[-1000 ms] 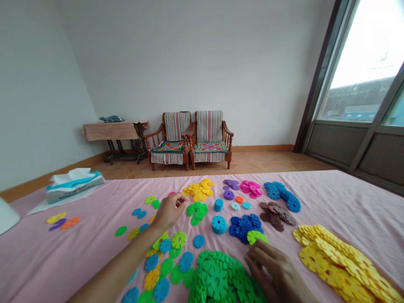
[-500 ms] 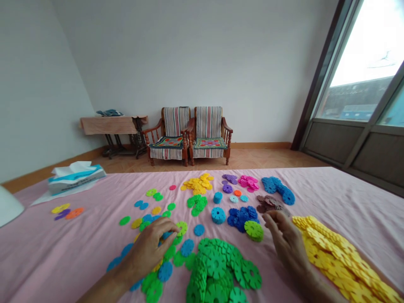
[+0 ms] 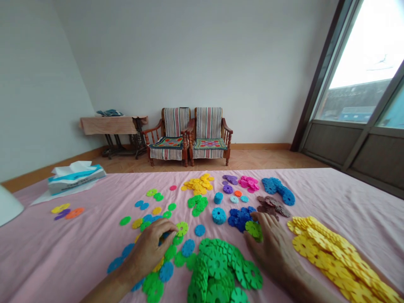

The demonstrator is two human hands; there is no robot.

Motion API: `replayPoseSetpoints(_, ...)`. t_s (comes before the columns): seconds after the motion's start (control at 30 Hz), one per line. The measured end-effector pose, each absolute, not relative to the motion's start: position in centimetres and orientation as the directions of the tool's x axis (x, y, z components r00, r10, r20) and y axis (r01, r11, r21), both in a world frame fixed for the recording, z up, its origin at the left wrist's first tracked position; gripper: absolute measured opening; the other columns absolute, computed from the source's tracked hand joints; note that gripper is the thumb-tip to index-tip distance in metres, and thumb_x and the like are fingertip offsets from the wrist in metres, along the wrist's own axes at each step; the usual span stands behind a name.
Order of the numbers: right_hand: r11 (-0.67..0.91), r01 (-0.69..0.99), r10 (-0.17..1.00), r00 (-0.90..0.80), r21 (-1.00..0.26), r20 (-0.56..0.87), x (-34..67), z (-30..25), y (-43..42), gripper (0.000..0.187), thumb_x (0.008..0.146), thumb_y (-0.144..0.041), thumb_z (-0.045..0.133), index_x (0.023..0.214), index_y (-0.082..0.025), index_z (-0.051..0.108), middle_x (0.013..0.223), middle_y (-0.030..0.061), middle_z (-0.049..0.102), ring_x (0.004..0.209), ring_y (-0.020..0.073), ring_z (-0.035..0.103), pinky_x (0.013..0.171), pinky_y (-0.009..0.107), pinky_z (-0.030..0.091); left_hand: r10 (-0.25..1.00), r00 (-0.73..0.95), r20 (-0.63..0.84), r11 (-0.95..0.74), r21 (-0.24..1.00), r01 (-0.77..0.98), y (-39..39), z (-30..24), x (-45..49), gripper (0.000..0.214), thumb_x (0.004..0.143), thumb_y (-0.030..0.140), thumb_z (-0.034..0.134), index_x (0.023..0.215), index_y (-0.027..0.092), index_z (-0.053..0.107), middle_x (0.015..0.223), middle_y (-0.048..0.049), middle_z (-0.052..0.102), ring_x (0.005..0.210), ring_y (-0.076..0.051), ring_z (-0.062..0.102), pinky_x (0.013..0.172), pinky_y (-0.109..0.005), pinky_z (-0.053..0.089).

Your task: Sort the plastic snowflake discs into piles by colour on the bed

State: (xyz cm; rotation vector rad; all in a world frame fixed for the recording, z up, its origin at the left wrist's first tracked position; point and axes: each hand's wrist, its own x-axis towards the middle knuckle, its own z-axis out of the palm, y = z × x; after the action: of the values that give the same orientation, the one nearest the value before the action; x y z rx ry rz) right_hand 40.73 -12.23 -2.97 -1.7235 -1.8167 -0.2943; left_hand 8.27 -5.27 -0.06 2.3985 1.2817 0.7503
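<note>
My left hand [image 3: 150,250] lies on scattered blue, green and yellow snowflake discs [image 3: 167,269], its fingers curled and pinching a blue disc [image 3: 163,239]. My right hand [image 3: 274,248] reaches over a short stack of light green discs [image 3: 252,228], fingers and thumb closed round it. Between my hands sits a big heap of dark green discs [image 3: 217,269]. Just beyond the right hand are a dark blue pile [image 3: 240,215] and a brown pile [image 3: 271,206].
A long yellow pile [image 3: 334,252] runs along the right of the pink cloth [image 3: 347,198]. Farther back lie yellow [image 3: 198,184], purple, pink [image 3: 248,182] and blue [image 3: 277,188] piles and a light blue stack [image 3: 219,215]. A tissue box [image 3: 75,176] stands far left.
My left hand pulled back from the far discs to the near scattered ones. My right hand went out toward the brown pile, then came back left onto the light green stack.
</note>
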Motion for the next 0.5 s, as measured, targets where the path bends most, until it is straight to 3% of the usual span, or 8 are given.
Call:
replayPoseSetpoints(0.2,0.101,0.957,0.828,0.071,-0.272,0.556,40.72,-3.31,-12.15,0.037,0.080,-0.031,0.053,0.115,-0.017,0.048,0.102,0.0106,0.060,0.096,0.0263,0.056,0.082,0.041,0.047,0.823,0.473,0.316,-0.568,0.490,0.661,-5.11,-0.40,8.17,0.017,0.087,0.026,0.049,0.081,0.021,0.064,0.083,-0.0025,0.066,0.082,-0.017,0.062,0.075,-0.026,0.047)
replayPoseSetpoints(0.5,0.000,0.965,0.846,0.140,-0.262,0.514,41.02,-3.73,-12.36,0.058,0.075,-0.036,0.056,0.127,-0.015,0.041,0.108,0.0136,0.060,0.100,0.0302,0.057,0.084,0.044,0.047,0.806,0.471,0.358,-0.592,0.466,0.658,-5.05,-0.40,8.05,0.017,0.087,0.024,0.049,0.081,0.021,0.065,0.082,-0.0019,0.066,0.079,-0.016,0.062,0.072,-0.025,0.048)
